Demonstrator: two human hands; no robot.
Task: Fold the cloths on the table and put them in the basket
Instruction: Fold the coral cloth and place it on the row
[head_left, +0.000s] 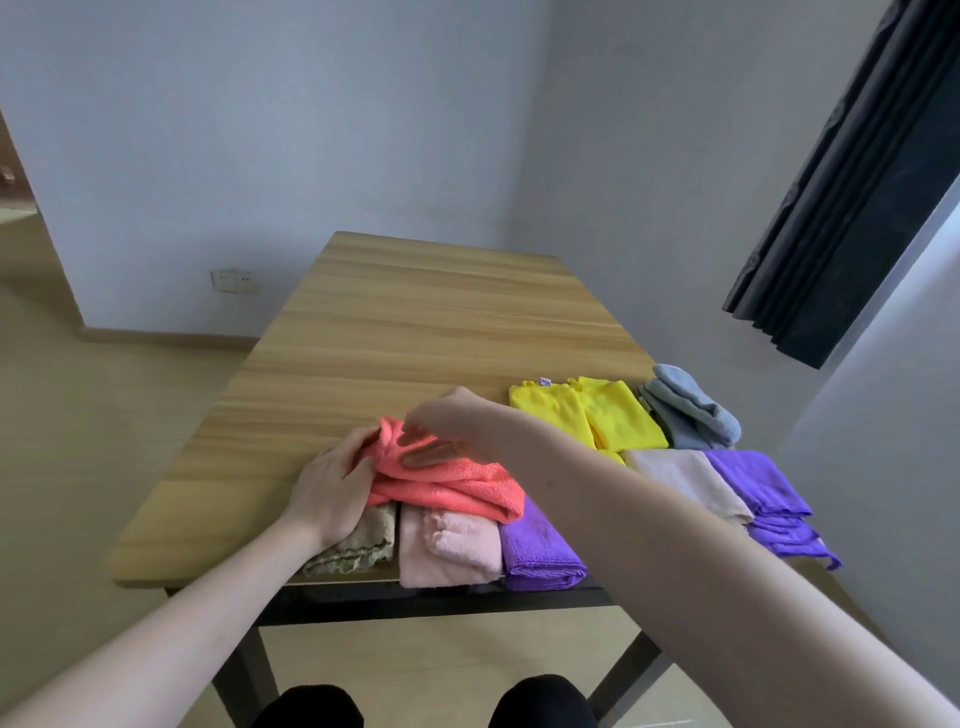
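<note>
A: Where's the coral-pink terry cloth (452, 480) sitting?

B: On the near part of the pale wooden desk (415, 322), partly folded, resting on top of a row of folded cloths at the near edge: an olive-beige fringed cloth (358, 548), a pale pink fleecy cloth (447, 551) and a purple microfibre cloth (540, 551). Its long axis runs left to right, tipped a little toward the near right.

A: And the hands?

B: Both arms reach forward, bare. The left hand (332, 488) lies at the cloth's left end, fingers curled round the bunched edge. The right hand (452, 415) comes across from the right, wrist bent down, fingertips pinching the raised fold at the far left corner. So the cloth lies between and under them.

A: Anything further out?

B: To the right lie two bright yellow cloths (587, 415), a grey-blue folded cloth (691, 410), a beige flat cloth (685, 480) and a purple cloth with loops (769, 499) reaching the desk's right edge.
</note>
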